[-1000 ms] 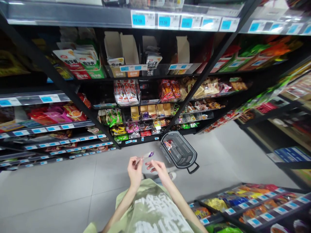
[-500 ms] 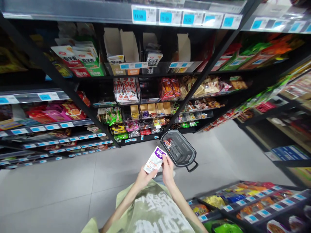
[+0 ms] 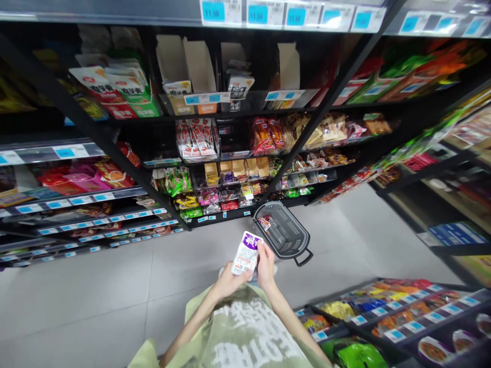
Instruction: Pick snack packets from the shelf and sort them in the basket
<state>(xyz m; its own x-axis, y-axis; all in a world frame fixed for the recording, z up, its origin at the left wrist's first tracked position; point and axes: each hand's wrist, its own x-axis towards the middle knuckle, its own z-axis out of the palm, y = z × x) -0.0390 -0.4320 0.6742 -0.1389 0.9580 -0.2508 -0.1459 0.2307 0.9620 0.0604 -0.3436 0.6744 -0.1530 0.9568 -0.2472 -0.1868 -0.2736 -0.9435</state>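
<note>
White-and-purple packet is held in front of the shirt, above the floor, tilted slightly, purple end pointed toward the shelving. Lower edge is pinched by the left hand, thumb laid over the printed face; upper right edge is gripped by the right hand, fingers closed on it. Packet is thus clamped between thumb and fingers on both sides; top edge and upper left edge are left uncovered. Shopping basket is seen just beyond and to the right of the right hand, not touched by it. Its long rim is set at a slant, the far end placed near the foot of the shelving, the black handle stuck out from the near end. A few small packs are held inside at the far left end; most of the basket bottom is left bare. Front shelving is filled with bagged snacks, its bottom edge separated from the packet by a strip of floor. Open floor is shown left of the hands and right of the basket; the lower right corner is taken up by a snack rack.
</note>
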